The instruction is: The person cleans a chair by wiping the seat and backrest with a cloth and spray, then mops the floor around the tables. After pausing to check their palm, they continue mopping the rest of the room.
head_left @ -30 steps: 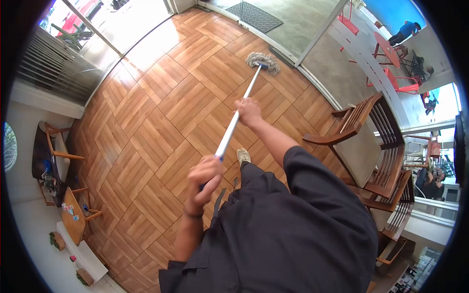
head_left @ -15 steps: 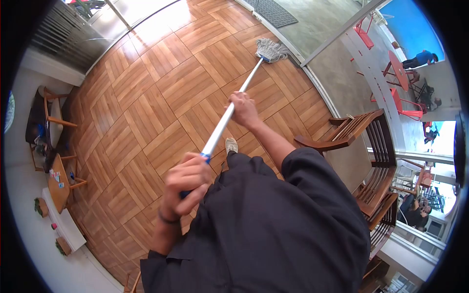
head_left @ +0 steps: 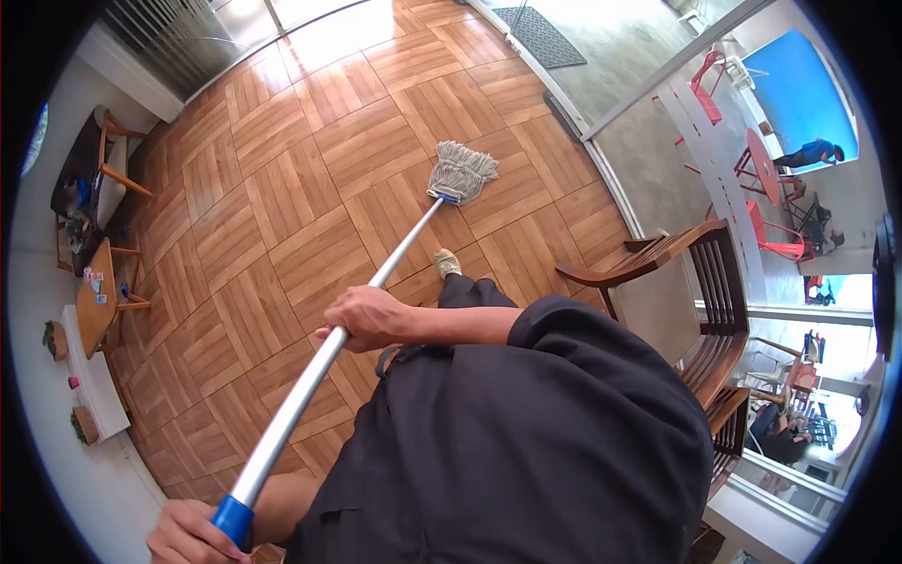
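Head camera, looking down past the wearer's dark clothing: two bare hands hold a mop [head_left: 293,409] that slants from the lower left towards the middle of the view, over a wood-patterned floor [head_left: 310,188]. The right hand [head_left: 368,318] is clenched around the bare silver pole, partway along it and in front of the waist. The left hand [head_left: 193,536] grasps the blue grip [head_left: 234,520] at the near end, with part of that hand cut off by the bottom edge. The mop head [head_left: 462,171] lies on the floor, its grey strands fanned out away from the wearer, just beyond a light-coloured shoe [head_left: 447,264]. Half a second ago the mop head was close to the track of the glass doorway; now it is drawn back, well apart from the track and nearer the shoe. Both hands have moved too: the right has come in towards the body, and the left has dropped from near the waist to the lower left corner. A slatted wooden armchair [head_left: 658,287] is on the right, near the wearer's sleeve. Against the left wall is a small wooden bench [head_left: 99,299] with cards on it. A dark mat [head_left: 545,39] lies beyond the doorway.
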`<act>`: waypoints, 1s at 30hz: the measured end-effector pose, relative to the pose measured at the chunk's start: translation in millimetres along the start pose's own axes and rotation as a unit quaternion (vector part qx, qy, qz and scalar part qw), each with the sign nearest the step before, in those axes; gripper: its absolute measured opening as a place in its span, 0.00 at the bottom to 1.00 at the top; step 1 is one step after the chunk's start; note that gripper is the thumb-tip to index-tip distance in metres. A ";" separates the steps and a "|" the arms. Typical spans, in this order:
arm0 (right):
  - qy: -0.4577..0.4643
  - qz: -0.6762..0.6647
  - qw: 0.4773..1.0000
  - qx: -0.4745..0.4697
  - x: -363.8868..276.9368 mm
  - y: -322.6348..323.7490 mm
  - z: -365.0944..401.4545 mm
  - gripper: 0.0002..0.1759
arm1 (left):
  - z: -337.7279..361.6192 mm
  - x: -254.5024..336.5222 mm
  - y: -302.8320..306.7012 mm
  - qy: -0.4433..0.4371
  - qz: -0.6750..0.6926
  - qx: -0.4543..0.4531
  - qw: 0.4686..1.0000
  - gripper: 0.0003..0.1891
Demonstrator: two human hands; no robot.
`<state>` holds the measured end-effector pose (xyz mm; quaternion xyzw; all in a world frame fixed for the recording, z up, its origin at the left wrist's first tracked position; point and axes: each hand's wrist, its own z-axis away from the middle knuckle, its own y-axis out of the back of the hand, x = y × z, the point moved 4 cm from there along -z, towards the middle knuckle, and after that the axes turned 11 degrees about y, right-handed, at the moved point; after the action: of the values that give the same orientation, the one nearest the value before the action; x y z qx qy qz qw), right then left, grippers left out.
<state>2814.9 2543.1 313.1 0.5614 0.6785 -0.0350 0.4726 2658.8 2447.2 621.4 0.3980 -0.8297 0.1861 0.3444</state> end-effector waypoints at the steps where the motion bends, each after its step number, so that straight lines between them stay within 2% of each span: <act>1: 0.000 0.000 1.000 -0.010 0.2 5.1 0.5 0.24 | 4.1 -4.4 -5.8 -0.013 0.011 0.018 1.000 0.23; 5: 0.033 -0.001 0.999 -0.016 12.5 33.4 13.1 0.22 | 1.5 -29.3 -31.9 -0.063 0.011 0.091 0.994 0.23; 8: 0.038 0.036 0.998 0.021 53.1 76.2 24.7 0.21 | -23.3 -78.7 -41.5 -0.063 0.015 0.064 0.996 0.22; 11: 0.033 0.102 0.994 0.014 109.8 130.0 35.2 0.20 | -61.6 -139.1 -45.3 -0.017 -0.018 0.003 1.000 0.23; 12: 0.043 0.106 0.992 0.049 128.0 154.4 35.4 0.21 | -62.3 -167.2 -46.4 -0.018 -0.043 0.029 0.999 0.24; 13: 0.036 0.121 0.991 0.038 154.5 176.6 37.3 0.21 | -64.2 -196.2 -46.0 -0.020 -0.067 0.054 0.996 0.26; 14: 0.028 0.137 0.990 0.027 185.2 199.6 40.5 0.21 | -83.7 -224.8 -44.0 0.006 -0.065 0.014 0.998 0.21; 16: -0.028 0.205 0.978 0.022 250.4 250.5 45.8 0.20 | -113.2 -294.9 -43.7 0.068 -0.071 -0.002 0.995 0.18; 17: -0.060 0.244 0.968 0.014 293.1 277.5 52.1 0.17 | -130.1 -332.4 -47.5 0.128 -0.086 0.043 0.987 0.17; 18: -0.092 0.282 0.955 0.006 333.8 304.5 59.6 0.15 | -143.6 -377.2 -47.1 0.164 -0.072 0.051 0.982 0.14; 19: -0.196 0.344 0.918 0.011 368.4 336.1 67.3 0.16 | -158.6 -424.7 -49.1 0.173 -0.062 0.055 0.981 0.11; 20: -0.301 0.399 0.866 0.017 394.6 362.7 79.8 0.21 | -174.6 -467.6 -54.0 0.189 -0.089 0.035 0.977 0.09; 22: -0.468 0.512 0.717 0.077 419.8 402.5 116.0 0.33 | -186.6 -559.4 -64.2 0.185 -0.135 0.015 0.973 0.07; 25: -0.559 0.286 0.773 0.090 431.4 442.8 161.3 0.35 | -207.2 -651.9 -62.7 0.207 -0.144 0.045 0.967 0.06; 27: -0.540 0.209 0.813 0.070 419.6 445.6 195.1 0.37 | -225.0 -681.9 -60.9 0.207 -0.152 0.041 0.966 0.05; 29: -0.585 0.181 0.790 0.018 402.2 429.0 240.4 0.38 | -237.6 -687.6 -64.0 0.202 -0.160 0.012 0.966 0.05; 30: -0.600 0.167 0.782 0.030 393.4 417.4 256.1 0.39 | -238.9 -684.9 -65.4 0.205 -0.158 0.010 0.966 0.05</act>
<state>3331.1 2835.0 105.9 0.5455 0.1518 -0.3055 0.7656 3116.9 2910.9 296.4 0.4808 -0.6660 0.2154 0.5280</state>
